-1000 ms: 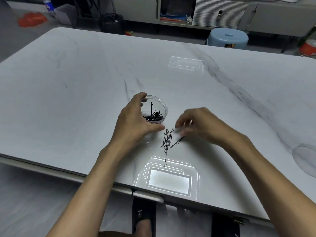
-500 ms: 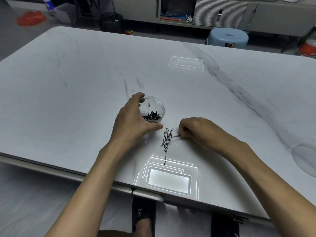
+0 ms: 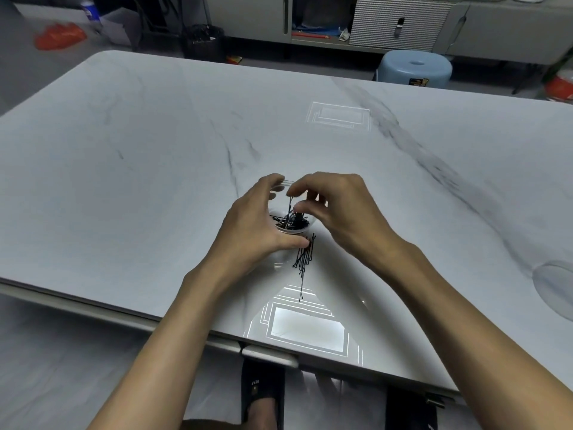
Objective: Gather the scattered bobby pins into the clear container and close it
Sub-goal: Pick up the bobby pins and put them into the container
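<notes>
Nearest the marble table's (image 3: 155,181) front edge, a loose bundle of bobby pins (image 3: 305,256) lies just beside the left thumb. Well off to the right rests a clear round lid (image 3: 555,290). The left hand (image 3: 248,234) curls round the clear container (image 3: 291,231), which holds more pins. Over its mouth, the right hand (image 3: 341,212) pinches a single bobby pin (image 3: 290,203) between thumb and forefinger.

Tabletop (image 3: 155,181): white marble, grey veins.
On it: clear container (image 3: 290,231); loose bobby pins (image 3: 305,256) just beside; clear lid (image 3: 555,287) far right.

Workroom, it seems (grey cabinets (image 3: 248,13), blue stool (image 3: 415,68), waste bin (image 3: 203,41)) behind a marble-patterned table (image 3: 155,150).
</notes>
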`<state>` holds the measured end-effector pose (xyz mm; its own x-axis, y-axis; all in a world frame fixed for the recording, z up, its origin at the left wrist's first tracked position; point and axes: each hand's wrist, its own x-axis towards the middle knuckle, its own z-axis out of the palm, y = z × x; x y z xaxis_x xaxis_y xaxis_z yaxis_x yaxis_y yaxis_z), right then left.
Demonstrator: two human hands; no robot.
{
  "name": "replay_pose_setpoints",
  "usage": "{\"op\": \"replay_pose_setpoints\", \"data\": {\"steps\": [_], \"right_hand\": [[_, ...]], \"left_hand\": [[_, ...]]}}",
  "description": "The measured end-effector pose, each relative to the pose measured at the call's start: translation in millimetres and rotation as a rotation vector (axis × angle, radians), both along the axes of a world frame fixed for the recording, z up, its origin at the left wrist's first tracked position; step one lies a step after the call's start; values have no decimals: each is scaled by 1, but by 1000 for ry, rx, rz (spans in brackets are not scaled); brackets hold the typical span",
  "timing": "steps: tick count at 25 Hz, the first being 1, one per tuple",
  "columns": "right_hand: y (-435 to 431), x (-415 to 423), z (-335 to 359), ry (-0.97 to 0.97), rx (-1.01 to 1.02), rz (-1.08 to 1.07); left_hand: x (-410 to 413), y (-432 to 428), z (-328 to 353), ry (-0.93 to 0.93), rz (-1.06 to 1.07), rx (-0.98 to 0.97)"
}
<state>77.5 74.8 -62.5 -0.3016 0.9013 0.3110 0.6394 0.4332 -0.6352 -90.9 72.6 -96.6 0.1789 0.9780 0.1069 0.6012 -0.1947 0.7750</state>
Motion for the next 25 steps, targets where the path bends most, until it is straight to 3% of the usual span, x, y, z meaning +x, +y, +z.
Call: {"op": "replay_pose_setpoints", "data": {"steps": [3, 5, 9, 17, 25], "right_hand": [[5, 11, -5, 104, 58, -77], [8, 20, -13, 94, -54, -85], [1, 14, -41, -252, -213, 130], [0, 19, -47, -606, -95, 205], [-5, 32, -48, -439, -175, 112]], "left_hand": [[-7, 2, 0, 0, 91, 32], [-12, 4, -1, -17, 153, 41], [-15, 6, -4, -36, 201, 47], [-15, 6, -6, -35, 190, 25], [-12, 6, -4, -40, 184, 21]]}}
